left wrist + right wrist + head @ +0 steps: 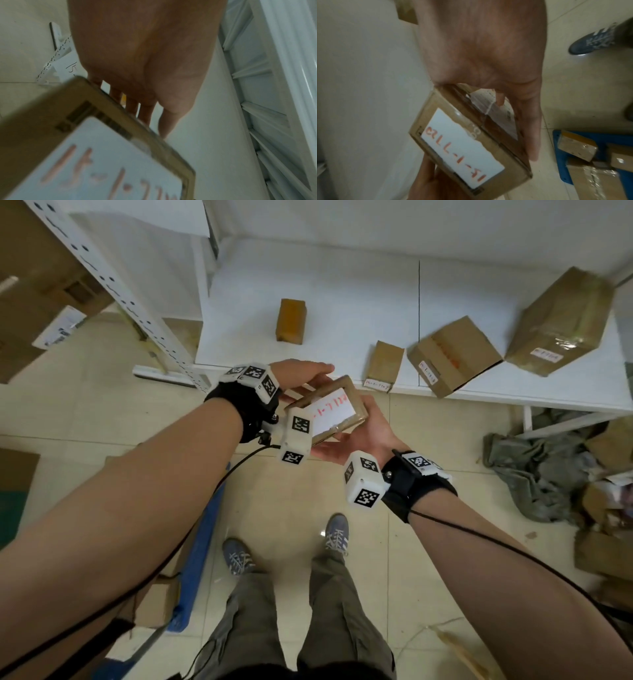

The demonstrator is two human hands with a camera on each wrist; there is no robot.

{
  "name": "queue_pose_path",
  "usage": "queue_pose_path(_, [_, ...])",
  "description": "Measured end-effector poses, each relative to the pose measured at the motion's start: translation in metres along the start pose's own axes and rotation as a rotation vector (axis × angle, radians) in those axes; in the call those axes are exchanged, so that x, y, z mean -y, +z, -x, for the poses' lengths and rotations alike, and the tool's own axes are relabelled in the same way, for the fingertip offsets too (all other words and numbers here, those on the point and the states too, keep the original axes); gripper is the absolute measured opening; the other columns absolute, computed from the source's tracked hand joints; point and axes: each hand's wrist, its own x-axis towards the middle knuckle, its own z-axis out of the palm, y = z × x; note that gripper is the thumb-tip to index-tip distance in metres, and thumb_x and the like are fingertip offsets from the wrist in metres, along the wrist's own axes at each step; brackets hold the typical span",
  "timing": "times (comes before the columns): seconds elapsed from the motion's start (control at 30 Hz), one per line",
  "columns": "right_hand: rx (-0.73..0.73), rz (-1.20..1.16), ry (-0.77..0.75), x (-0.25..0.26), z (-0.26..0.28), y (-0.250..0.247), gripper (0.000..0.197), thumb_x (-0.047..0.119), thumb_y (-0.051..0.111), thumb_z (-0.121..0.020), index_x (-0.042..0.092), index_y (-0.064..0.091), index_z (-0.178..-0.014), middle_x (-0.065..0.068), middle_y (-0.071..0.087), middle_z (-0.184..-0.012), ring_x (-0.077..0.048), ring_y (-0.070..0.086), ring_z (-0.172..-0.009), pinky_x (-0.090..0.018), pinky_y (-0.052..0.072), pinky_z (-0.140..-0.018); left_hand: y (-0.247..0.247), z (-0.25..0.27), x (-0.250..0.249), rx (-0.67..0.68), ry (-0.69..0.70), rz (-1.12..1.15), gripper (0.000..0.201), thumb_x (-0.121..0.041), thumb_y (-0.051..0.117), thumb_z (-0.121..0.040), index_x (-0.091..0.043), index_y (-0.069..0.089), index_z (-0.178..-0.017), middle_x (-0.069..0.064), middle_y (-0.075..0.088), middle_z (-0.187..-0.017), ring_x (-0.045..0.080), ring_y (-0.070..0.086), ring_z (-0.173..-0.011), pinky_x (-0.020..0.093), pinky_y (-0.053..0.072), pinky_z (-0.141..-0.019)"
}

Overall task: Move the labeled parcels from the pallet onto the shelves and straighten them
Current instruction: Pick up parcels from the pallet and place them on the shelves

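Observation:
Both hands hold a small brown parcel (337, 410) with a white, red-lettered label just in front of the white shelf (308, 278). My left hand (308, 380) grips its far left end, thumb on top and fingers (145, 113) behind it. Palm up, my right hand (363, 429) cups the near right side, its fingers (528, 128) lying along the parcel (471, 148). Several labeled parcels lie askew on the shelf: one (291, 320) at the left, a small one (383, 362), a mid-sized one (452, 354) and a large one (561, 323). The blue pallet (559, 155) carries more parcels (576, 146).
A perforated white shelf post (137, 313) stands to the left of the shelf. Grey cloth (534, 474) and scrap cardboard are heaped on the floor at the right. The pallet edge (198, 542) and a box (157, 604) lie by my left foot (236, 556).

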Motion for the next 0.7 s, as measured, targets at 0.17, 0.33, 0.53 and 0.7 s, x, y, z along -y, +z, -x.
queue_pose_path(0.17, [0.143, -0.318, 0.007, -0.006, -0.009, -0.015, 0.072, 0.041, 0.062, -0.079, 0.009, 0.052, -0.143, -0.024, 0.055, -0.14, -0.044, 0.055, -0.127, -0.06, 0.037, -0.11, 0.004, -0.014, 0.011, 0.032, 0.004, -0.045, 0.039, -0.048, 0.065, -0.085, -0.024, 0.072, -0.114, 0.0, 0.072, -0.114, 0.02, 0.061, -0.116, 0.042, 0.043, -0.106])
queue_pose_path(0.33, [0.242, -0.372, -0.06, 0.001, -0.015, -0.017, 0.069, 0.047, 0.047, -0.089, 0.006, 0.049, -0.144, -0.028, 0.054, -0.14, -0.047, 0.054, -0.127, -0.062, 0.041, -0.107, 0.012, -0.026, 0.017, 0.06, -0.079, 0.08, 0.058, -0.064, 0.063, -0.073, -0.02, 0.068, -0.11, 0.005, 0.069, -0.1, 0.027, 0.063, -0.106, 0.047, 0.046, -0.101])
queue_pose_path(0.53, [0.075, -0.311, -0.066, 0.013, -0.019, -0.022, 0.059, 0.038, 0.047, -0.09, -0.003, 0.058, -0.132, -0.032, 0.063, -0.125, -0.052, 0.068, -0.098, -0.059, 0.055, -0.092, 0.013, -0.039, 0.013, 0.079, -0.077, 0.204, 0.03, -0.048, 0.062, -0.083, -0.02, 0.064, -0.095, 0.004, 0.063, -0.086, 0.022, 0.058, -0.093, 0.038, 0.05, -0.087])
queue_pose_path(0.7, [-0.204, 0.076, -0.089, 0.031, -0.042, -0.038, 0.055, 0.053, 0.051, -0.093, 0.002, 0.065, -0.11, -0.019, 0.069, -0.103, -0.032, 0.069, -0.085, -0.046, 0.061, -0.081, 0.017, -0.057, 0.026, 0.025, -0.053, 0.184, 0.037, -0.052, 0.067, -0.082, -0.018, 0.067, -0.098, 0.006, 0.074, -0.095, 0.024, 0.067, -0.099, 0.037, 0.051, -0.091])
